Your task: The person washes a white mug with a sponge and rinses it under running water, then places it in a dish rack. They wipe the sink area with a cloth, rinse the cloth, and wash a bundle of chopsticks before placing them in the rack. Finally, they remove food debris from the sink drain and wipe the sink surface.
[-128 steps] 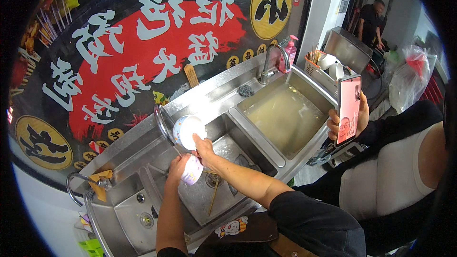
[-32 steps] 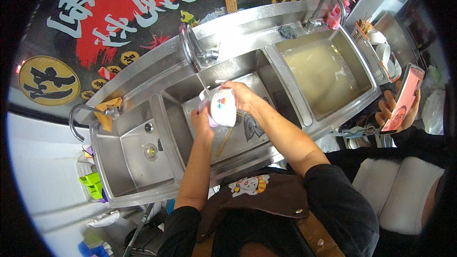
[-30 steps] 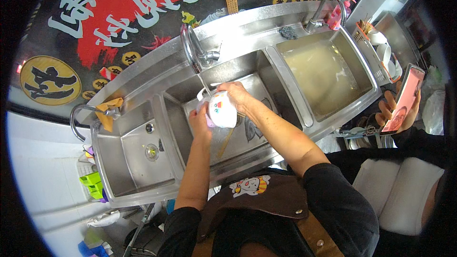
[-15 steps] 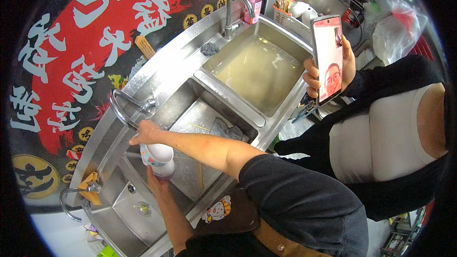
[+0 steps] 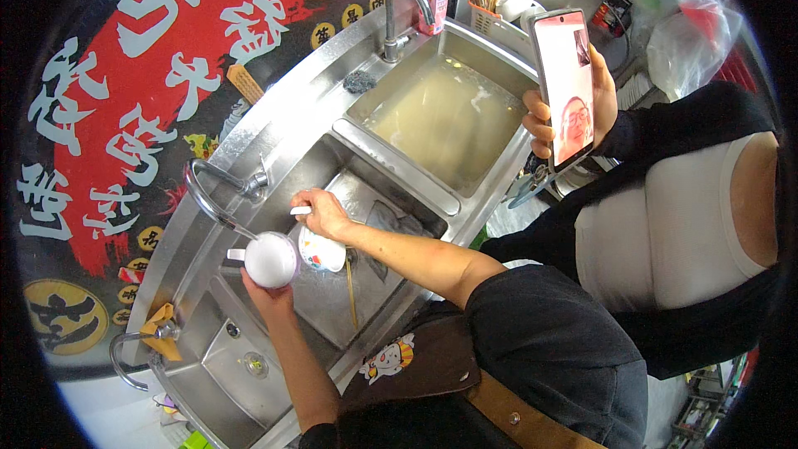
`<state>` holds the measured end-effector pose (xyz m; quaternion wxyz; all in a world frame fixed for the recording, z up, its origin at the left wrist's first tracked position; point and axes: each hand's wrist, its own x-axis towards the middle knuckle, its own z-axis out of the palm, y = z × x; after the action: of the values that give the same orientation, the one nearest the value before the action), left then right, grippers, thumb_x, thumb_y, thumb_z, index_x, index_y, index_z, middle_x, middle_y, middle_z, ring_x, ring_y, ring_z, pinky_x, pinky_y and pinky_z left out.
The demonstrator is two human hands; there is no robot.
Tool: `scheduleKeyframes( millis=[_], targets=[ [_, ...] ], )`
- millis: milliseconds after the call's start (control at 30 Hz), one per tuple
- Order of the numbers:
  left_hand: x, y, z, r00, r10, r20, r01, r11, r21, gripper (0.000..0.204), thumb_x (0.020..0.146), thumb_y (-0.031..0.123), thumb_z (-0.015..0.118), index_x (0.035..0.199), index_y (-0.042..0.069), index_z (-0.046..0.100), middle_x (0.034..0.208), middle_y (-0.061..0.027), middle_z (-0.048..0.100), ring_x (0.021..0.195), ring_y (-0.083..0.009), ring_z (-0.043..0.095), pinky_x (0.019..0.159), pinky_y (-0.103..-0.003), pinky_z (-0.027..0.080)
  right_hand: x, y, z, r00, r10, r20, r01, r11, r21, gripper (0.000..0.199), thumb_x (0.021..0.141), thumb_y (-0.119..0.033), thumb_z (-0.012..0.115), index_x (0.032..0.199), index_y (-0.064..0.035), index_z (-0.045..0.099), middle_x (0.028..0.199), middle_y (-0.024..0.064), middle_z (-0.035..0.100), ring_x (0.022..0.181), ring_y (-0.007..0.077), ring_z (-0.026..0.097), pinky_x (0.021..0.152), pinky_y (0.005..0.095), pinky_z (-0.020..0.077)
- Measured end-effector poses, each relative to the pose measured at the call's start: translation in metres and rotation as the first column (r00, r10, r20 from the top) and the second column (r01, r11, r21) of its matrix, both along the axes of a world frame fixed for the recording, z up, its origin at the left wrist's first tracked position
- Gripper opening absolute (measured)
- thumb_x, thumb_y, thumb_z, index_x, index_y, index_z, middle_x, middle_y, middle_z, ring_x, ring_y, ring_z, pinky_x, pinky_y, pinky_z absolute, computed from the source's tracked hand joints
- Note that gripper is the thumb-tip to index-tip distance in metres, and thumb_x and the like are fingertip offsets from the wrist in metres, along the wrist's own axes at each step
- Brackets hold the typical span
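My left hand (image 5: 268,293) is wrapped round the underside of a white mug (image 5: 273,261), whose open top faces up and whose handle points left. That mug is at the mouth of the middle faucet (image 5: 204,191), where a thin stream seems to run into it. Just to the right, my right hand (image 5: 324,214) grips a second white mug (image 5: 320,254) with a coloured pattern by its handle. This mug is tilted over the middle sink basin (image 5: 332,303), and most of its inside is hidden. Both hands are closed.
Cloudy water fills the far basin (image 5: 440,129); a dark scrubber (image 5: 360,81) and a pink pump bottle (image 5: 434,2) are by it. A dark cloth and a thin stick lie in the middle basin. At right, another person holds up a phone (image 5: 565,87) close to the sink edge.
My right hand has moved right, away from the faucet, carrying the patterned mug. The mugs, close together before, are now apart, and the left one is under the spout.
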<state>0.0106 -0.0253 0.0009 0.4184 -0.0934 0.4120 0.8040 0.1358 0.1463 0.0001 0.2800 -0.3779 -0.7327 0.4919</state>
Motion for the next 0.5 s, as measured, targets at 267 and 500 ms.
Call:
scheduleKeyframes(
  millis=[267, 500],
  targets=[
    [0.016, 0.027, -0.012, 0.992, -0.062, -0.114, 0.094, 0.948, 0.303, 0.056, 0.085, 0.047, 0.055, 0.128, 0.011, 0.052, 0.124, -0.0076, 0.059, 0.117, -0.0272, 0.056, 0.099, -0.049, 0.046, 0.015, 0.004, -0.018, 0.940, 0.256, -0.227, -0.307, 0.925, -0.226, 0.026, 0.077, -0.014, 0.078, 0.099, -0.0036, 0.068, 0.091, 0.0054, 0.067, 0.077, 0.0139, 0.063, 0.070, 0.0301, 0.0534],
    [0.025, 0.028, 0.009, 0.987, 0.052, 0.149, -0.078, 0.982, 0.175, 0.049, 0.094, 0.043, 0.037, 0.123, 0.009, 0.057, 0.123, -0.0104, 0.061, 0.116, -0.0303, 0.057, 0.098, -0.050, 0.045, 0.022, -0.009, 0.014, 0.856, 0.240, -0.458, -0.512, 0.262, -0.818, 0.038, 0.082, -0.025, 0.076, 0.109, -0.0037, 0.060, 0.075, -0.0002, 0.059, 0.060, 0.0084, 0.052, 0.053, 0.0226, 0.0469]
  ],
)
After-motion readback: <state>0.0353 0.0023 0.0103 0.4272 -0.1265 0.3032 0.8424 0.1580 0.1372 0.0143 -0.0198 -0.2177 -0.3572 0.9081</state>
